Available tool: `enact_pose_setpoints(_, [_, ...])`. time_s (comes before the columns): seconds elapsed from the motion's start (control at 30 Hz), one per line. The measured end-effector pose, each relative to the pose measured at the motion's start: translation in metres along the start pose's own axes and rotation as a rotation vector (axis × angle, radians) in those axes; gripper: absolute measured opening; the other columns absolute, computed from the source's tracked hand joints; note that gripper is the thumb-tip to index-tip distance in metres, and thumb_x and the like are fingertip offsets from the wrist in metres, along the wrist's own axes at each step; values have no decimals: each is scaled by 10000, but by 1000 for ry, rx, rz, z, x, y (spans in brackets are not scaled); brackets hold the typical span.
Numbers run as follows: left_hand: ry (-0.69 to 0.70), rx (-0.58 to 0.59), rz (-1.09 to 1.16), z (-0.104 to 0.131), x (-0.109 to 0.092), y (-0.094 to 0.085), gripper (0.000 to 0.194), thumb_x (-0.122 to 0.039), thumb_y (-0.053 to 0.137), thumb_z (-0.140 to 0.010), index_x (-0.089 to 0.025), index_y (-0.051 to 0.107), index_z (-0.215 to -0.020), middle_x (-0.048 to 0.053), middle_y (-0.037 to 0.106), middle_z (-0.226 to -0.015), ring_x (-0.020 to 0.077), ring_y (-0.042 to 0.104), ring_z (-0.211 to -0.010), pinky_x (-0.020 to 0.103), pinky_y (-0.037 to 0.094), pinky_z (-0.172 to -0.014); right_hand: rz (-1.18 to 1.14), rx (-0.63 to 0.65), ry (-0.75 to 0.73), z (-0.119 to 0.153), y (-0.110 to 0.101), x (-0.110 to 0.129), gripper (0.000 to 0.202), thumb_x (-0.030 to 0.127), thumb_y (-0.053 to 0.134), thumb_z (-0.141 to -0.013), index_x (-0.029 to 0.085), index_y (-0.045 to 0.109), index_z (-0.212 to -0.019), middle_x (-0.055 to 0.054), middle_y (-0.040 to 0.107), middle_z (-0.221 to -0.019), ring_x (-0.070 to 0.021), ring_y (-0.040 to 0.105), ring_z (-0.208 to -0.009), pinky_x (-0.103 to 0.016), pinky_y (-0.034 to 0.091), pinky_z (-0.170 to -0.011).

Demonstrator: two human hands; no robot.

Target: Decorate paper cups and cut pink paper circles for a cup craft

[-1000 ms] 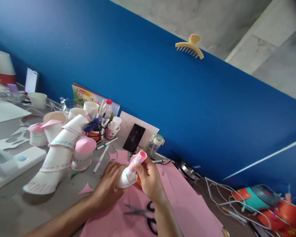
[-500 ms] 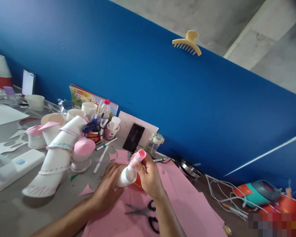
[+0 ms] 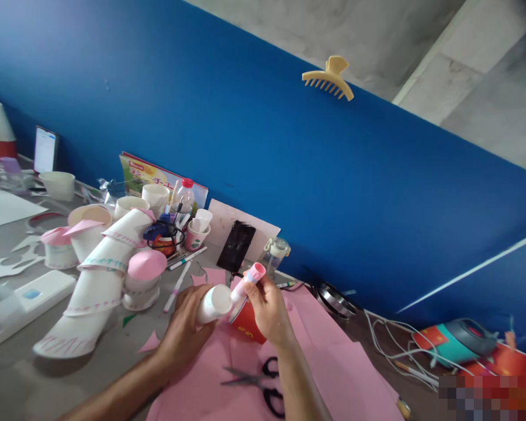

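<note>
Left hand [image 3: 182,333] wraps round a white paper cup [image 3: 213,304], holding it on its side above the pink paper [image 3: 333,362], base end twd the camera. Right hand [image 3: 265,307] pinches a pink-capped glue stick [image 3: 248,282], its lower tip touching the cup's base. A red cup [image 3: 248,323] sits just behind/under the right hand, on the pink sheet. Scissors [image 3: 258,383] lie near, on the same sheet, betw. the two forearms. Far left: a curved stack of decorated white cups [image 3: 94,283] on the grey table [image 3: 21,374], well apart from the hands. A dark phone [image 3: 235,245] leans vs. the blue wall [image 3: 289,146] beyond.
</note>
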State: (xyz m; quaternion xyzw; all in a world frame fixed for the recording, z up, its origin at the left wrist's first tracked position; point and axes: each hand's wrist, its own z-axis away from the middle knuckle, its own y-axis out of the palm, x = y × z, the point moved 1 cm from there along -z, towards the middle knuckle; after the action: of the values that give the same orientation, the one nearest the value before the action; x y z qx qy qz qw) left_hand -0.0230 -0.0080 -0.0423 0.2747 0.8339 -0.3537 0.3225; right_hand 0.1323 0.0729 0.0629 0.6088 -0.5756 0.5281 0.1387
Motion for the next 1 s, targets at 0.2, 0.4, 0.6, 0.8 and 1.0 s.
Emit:
enact_pose_setpoints(0.2, [-86,-52,16,-4,3,1,487,-190,618,-724,-201,537,-1204,109,626,-1147,294,568,-1060,448,474,-901,-140,69,107,4,5,8,324,470,550,-900,164,650,-939,-76,704,-856,-221,674,-807,-306,532,-747])
enact_pose_setpoints(0.4, [-84,-19,8,-2,0,3,515,-162,605,-730,-209,510,-1234,106,616,-1172,289,559,-1085,443,472,-912,-296,60,149,8,5,17,357,492,573,-880,161,665,-977,-65,707,-830,-192,663,-713,-283,548,-658])
enact_pose_setpoints(0.6, [17,62,-19,-1,-9,1,477,-148,591,-759,-214,514,-1225,106,612,-1202,294,547,-1121,456,463,-939,-250,-21,57,10,4,15,366,455,536,-917,167,628,-1121,-111,715,-1020,-221,686,-872,-324,564,-789])
enact_pose_setpoints(0.8, [90,54,-55,-2,-12,0,491,-93,563,-738,-212,525,-1213,101,625,-1178,291,551,-1103,457,456,-943,-160,46,9,10,12,12,306,416,498,-950,181,629,-1094,-110,706,-1034,-219,677,-887,-318,549,-793])
enact_pose_setpoints(1.0, [81,99,-31,-1,-14,0,478,-87,561,-731,-205,543,-1194,95,638,-1132,284,560,-1055,456,459,-918,-74,133,-53,12,15,13,263,359,504,-952,177,594,-1119,-80,674,-987,-207,647,-917,-304,506,-832])
